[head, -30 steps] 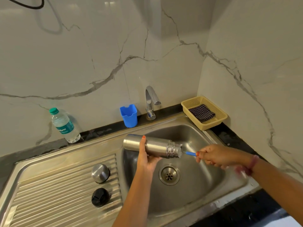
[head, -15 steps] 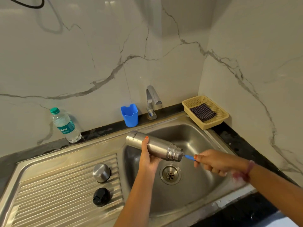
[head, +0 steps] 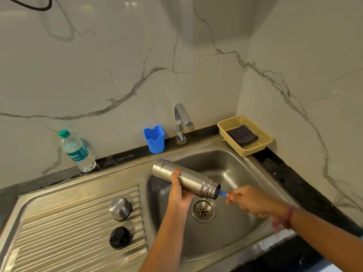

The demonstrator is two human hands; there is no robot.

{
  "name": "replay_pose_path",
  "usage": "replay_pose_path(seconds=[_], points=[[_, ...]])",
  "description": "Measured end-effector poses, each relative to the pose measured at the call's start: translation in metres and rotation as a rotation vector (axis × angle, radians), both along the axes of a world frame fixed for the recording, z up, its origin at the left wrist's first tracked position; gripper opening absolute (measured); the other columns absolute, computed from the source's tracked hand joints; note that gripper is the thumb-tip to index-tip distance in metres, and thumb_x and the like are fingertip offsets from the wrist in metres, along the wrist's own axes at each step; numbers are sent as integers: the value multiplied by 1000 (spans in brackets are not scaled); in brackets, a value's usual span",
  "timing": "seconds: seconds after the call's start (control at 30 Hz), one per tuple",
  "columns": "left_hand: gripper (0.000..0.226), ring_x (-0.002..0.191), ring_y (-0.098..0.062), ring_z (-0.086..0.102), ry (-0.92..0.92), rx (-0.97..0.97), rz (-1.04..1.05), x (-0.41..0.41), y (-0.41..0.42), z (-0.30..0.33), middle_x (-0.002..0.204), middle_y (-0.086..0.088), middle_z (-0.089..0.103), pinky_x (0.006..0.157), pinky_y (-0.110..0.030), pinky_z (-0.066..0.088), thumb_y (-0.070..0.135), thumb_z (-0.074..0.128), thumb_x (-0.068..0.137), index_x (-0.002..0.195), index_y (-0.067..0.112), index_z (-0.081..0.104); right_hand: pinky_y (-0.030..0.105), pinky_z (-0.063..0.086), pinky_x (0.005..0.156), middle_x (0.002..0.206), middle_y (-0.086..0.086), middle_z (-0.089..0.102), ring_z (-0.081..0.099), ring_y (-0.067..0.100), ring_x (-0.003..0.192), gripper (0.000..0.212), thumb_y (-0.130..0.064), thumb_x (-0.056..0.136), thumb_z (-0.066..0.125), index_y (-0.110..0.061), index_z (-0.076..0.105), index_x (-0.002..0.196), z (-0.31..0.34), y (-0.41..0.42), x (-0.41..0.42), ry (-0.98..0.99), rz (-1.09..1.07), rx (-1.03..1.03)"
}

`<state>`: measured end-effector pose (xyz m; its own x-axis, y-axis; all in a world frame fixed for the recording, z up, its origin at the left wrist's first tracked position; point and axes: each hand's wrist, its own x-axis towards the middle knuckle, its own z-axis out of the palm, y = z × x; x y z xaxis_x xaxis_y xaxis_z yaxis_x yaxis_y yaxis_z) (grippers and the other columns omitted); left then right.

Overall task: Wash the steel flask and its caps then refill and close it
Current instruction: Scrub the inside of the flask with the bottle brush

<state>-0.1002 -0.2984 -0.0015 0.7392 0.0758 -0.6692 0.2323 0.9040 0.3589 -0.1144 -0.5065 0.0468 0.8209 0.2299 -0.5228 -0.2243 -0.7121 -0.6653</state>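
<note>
My left hand [head: 178, 193] grips the steel flask [head: 188, 178] around its middle, above the sink basin [head: 225, 228]. The flask lies tilted, base up to the left, open threaded mouth down to the right. My right hand [head: 249, 201] holds the blue handle of a brush [head: 223, 192] whose far end is hidden inside the flask's mouth. On the ribbed drainboard [head: 59, 232] to the left stand the steel cup cap [head: 120, 208] and, nearer me, the black inner cap [head: 119, 237].
A tap [head: 180, 122] stands behind the basin, no water visible. A blue plastic holder [head: 154, 139] is left of it, a water bottle [head: 76, 152] with a green cap further left. A yellow basket [head: 261, 134] holding a dark cloth [head: 242, 137] sits at the back right corner.
The flask has tilted from nearly level to mouth-down toward the right. My right hand with the brush stays at the mouth, shifted slightly lower.
</note>
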Motion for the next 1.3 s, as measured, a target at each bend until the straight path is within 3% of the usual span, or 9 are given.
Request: replay_pose_path(seconds=[0.1, 0.27, 0.5, 0.7, 0.77, 0.87, 0.97, 1.17, 1.3], points=[[47, 95, -38, 62, -11, -10, -8, -1, 1, 2, 108, -22, 63, 105, -64, 40, 20, 71, 88, 125, 7, 45, 17, 27, 37, 57, -8, 41, 32, 5, 43, 32, -38, 101, 41, -15, 64, 103, 13, -4, 5, 234, -51, 96], [45, 111, -45, 57, -11, -84, 26, 2, 0, 6, 106, -24, 61, 102, -69, 37, 20, 71, 89, 123, 12, 42, 18, 32, 46, 66, -6, 36, 37, 5, 51, 42, -28, 105, 25, -22, 33, 146, 8, 8, -13, -727, 504, -801], [46, 92, -35, 63, -33, -8, 18, -5, 4, 2, 103, -20, 65, 85, -57, 48, 23, 67, 91, 128, 8, 45, 16, 21, 37, 57, -8, 35, 25, 4, 43, 34, -37, 100, 44, -12, 64, 110, 9, -2, -7, 341, -134, 279], [40, 100, -44, 59, -13, -103, 36, -10, -3, 5, 105, -25, 61, 99, -68, 37, 22, 67, 92, 122, 9, 42, 21, 38, 51, 73, -6, 45, 42, 8, 54, 40, -28, 105, 28, -23, 36, 144, 8, 2, -20, -657, 451, -807], [40, 93, -42, 59, -8, -103, 39, -12, -6, 6, 104, -24, 61, 91, -67, 40, 22, 66, 93, 122, 8, 43, 20, 32, 47, 71, -6, 44, 38, 7, 51, 39, -28, 105, 27, -24, 39, 142, -2, 12, -28, -703, 404, -742], [39, 93, -38, 61, -15, -37, 13, -16, -1, 2, 106, -22, 62, 92, -62, 43, 21, 66, 93, 123, 10, 43, 20, 29, 43, 55, -9, 42, 32, 3, 43, 28, -36, 102, 40, -27, 65, 106, -8, 8, -22, -120, 93, -82], [43, 98, -37, 62, -37, -25, 13, -19, 6, -1, 108, -21, 64, 92, -58, 45, 24, 65, 93, 128, 10, 44, 17, 25, 37, 55, -9, 39, 27, 4, 42, 32, -36, 99, 45, -15, 66, 108, 3, -9, -13, 331, -91, 258], [28, 98, -42, 60, -50, -114, -5, -23, -3, 6, 111, -24, 62, 84, -64, 45, 23, 66, 93, 110, 10, 48, 21, 44, 53, 66, -5, 46, 44, 6, 53, 33, -32, 104, 31, -27, 48, 132, -1, 0, -21, -528, 420, -656], [42, 102, -40, 62, -35, -51, 15, -25, -1, 3, 113, -23, 63, 78, -57, 50, 22, 69, 90, 123, 11, 46, 14, 33, 48, 66, -7, 46, 39, 3, 51, 33, -35, 103, 32, -23, 53, 127, -2, 11, -36, -437, 313, -424]])
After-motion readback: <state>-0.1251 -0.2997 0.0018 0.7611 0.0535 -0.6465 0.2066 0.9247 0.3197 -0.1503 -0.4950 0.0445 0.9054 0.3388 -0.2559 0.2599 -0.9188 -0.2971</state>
